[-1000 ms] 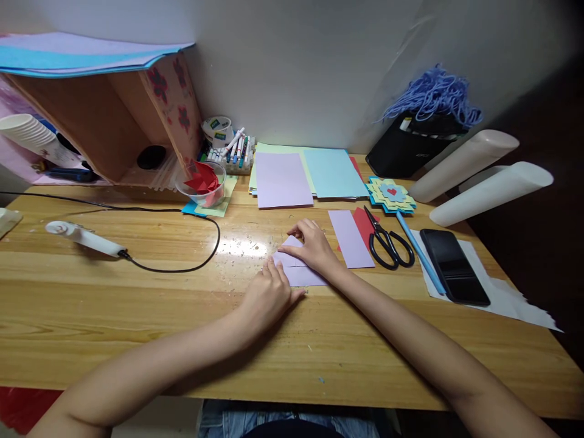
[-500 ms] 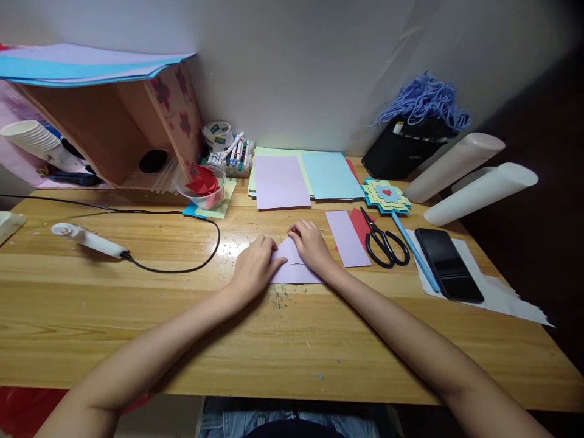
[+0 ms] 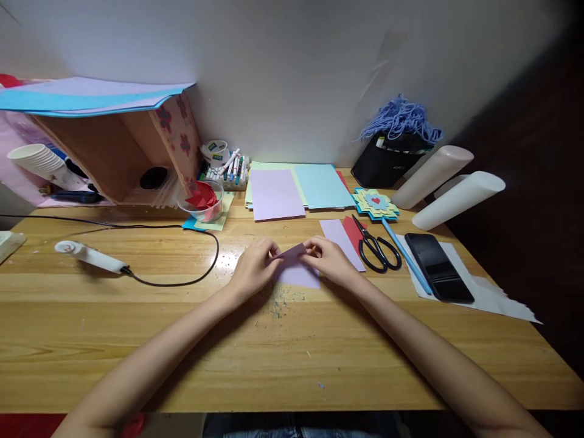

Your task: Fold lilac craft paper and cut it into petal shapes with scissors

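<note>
A small sheet of purple paper [image 3: 298, 274] is between my hands, its far edge lifted off the table. My left hand [image 3: 256, 266] pinches its left side between thumb and fingers. My right hand [image 3: 332, 261] pinches the upper right part of the same sheet. Part of the paper is hidden behind my fingers. Just right of my right hand lie a purple paper strip [image 3: 342, 240] and a piece of red paper [image 3: 352, 234], with black-handled scissors [image 3: 378, 249] partly over the red.
Stacked coloured sheets [image 3: 278, 194] lie behind my hands. A clear cup with red folded paper [image 3: 203, 198] and markers [image 3: 235, 167] stand back left. A phone [image 3: 438, 267] rests on white paper at right. A corded white glue gun [image 3: 91, 255] lies at left.
The purple sheet lay flat with a pointed far end; now its far edge is raised and straighter. My right hand has shifted right and slightly nearer. The camera view has tilted up slightly.
</note>
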Demonstrator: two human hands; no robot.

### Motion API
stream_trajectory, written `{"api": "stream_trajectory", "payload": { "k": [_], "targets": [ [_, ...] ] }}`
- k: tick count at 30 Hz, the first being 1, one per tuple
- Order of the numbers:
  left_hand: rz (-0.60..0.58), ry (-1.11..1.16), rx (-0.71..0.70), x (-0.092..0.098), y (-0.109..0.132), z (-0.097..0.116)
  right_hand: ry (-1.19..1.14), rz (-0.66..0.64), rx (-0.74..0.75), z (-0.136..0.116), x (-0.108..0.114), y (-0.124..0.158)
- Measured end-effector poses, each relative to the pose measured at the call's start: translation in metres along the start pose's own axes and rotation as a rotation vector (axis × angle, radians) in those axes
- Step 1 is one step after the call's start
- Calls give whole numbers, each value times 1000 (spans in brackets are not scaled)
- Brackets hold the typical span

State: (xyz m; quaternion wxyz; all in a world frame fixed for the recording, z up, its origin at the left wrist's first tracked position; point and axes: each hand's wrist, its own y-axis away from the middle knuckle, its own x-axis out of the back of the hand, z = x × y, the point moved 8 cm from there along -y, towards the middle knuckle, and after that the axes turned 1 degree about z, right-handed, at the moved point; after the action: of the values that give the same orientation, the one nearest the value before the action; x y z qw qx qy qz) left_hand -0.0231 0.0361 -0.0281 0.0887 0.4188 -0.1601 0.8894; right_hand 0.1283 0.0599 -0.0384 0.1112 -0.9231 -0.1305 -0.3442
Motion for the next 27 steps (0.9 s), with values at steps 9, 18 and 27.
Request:
{"api": "stream_trajectory", "payload": {
  "k": [9, 18, 27],
  "targets": [
    [73, -396, -432, -1, 18, 39, 486, 55, 687, -46, 6, 35],
    [-161, -361, -347, -31, 23, 15, 149, -194, 511, -5, -9, 29],
    [-27, 103, 97, -20, 7, -15, 127, -17, 141, 18, -8, 7]
  ]
}}
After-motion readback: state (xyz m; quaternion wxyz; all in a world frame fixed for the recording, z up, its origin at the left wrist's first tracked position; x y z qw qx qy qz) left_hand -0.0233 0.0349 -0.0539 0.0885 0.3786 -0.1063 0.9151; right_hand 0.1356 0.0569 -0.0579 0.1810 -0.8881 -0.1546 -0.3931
